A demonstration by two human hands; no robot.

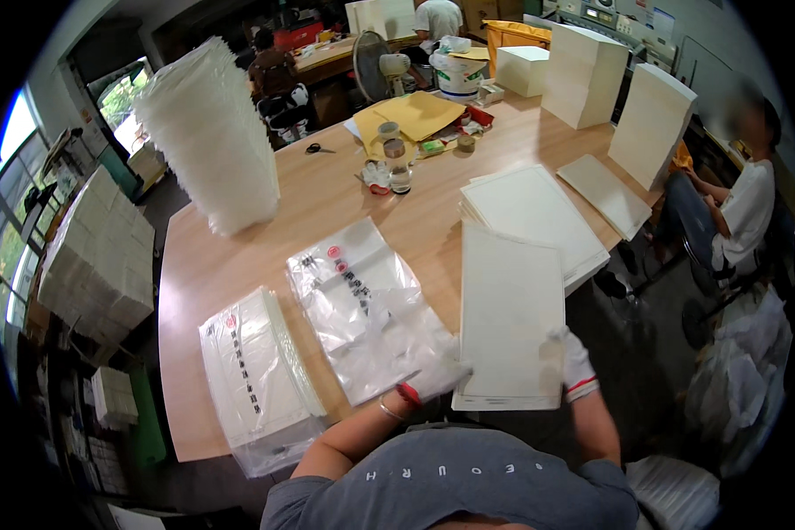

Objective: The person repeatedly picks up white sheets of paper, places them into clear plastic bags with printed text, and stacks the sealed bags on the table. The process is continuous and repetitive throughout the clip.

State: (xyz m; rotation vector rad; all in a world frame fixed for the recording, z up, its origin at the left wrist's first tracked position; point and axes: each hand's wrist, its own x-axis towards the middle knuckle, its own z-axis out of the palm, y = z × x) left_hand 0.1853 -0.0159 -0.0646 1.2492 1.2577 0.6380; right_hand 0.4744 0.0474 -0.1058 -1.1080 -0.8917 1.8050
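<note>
A stack of white paper sheets (512, 309) is between my two hands, at the table's near edge. My right hand (577, 360), in a white glove with a red cuff, grips the stack's right edge. My left hand (437, 378), gloved the same way, is closed at its lower left edge; the fingertips are partly hidden. Beside that hand a clear printed plastic bag (362, 309) lies flat on the table. Farther left is a pile of filled printed bags (256, 371). More loose white sheets (539, 216) lie just beyond the held stack.
A tall stack of thin white sheets (208, 141) stands at the far left of the wooden table (194, 353). Tall paper blocks (585, 78) stand far right. Midtable are a glass jar (398, 168), scissors (320, 149) and yellow paper (411, 115). A person (751, 203) sits at right.
</note>
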